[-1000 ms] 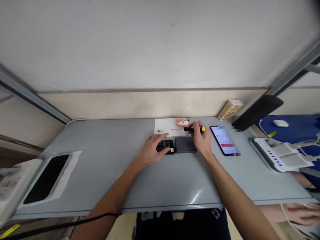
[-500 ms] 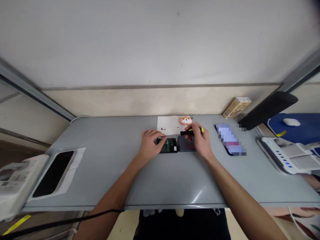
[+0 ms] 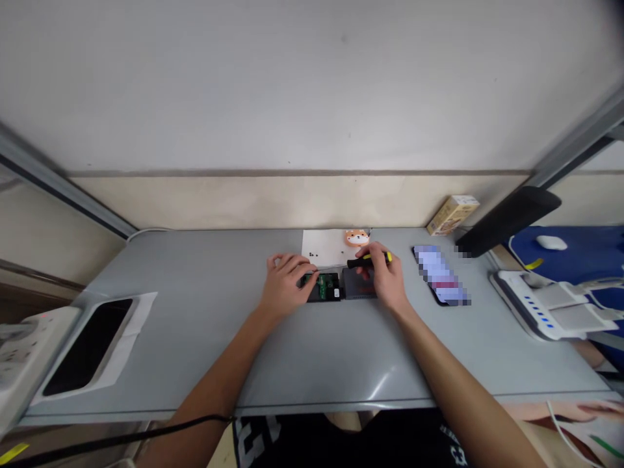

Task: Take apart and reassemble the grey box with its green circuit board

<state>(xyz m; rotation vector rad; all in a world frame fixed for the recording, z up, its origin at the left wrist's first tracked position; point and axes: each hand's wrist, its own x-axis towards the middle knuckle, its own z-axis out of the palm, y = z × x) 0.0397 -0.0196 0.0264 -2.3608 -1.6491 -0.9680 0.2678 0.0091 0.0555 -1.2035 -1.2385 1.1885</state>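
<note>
A dark open casing with a green circuit board (image 3: 322, 287) lies flat near the middle of the grey tabletop (image 3: 219, 273), nearer its back edge than its front. The left hand (image 3: 287, 283) bends over the casing's left end, thumb and forefinger close together near the screwdriver's tip; whether they pinch anything, I cannot tell. The right hand (image 3: 387, 276) grips the black-and-yellow screwdriver (image 3: 358, 262), its thin shaft pointing left over the casing's back edge. A dark grey box-shaped shell (image 3: 358, 285) lies just right of the casing, partly under that hand.

The board is already exposed, and small dark screws (image 3: 312, 254) lie on the white paper (image 3: 324, 240) behind; whether any remain in the casing is too small to see.

An orange animal-faced item (image 3: 357, 238) sits at the paper's back right corner. Rightward lies a lit smartphone (image 3: 441, 276); a dark-screened phone (image 3: 90, 348) lies toward the front left corner. The widest open room runs left of the left hand, with more between the casing and the front edge.
</note>
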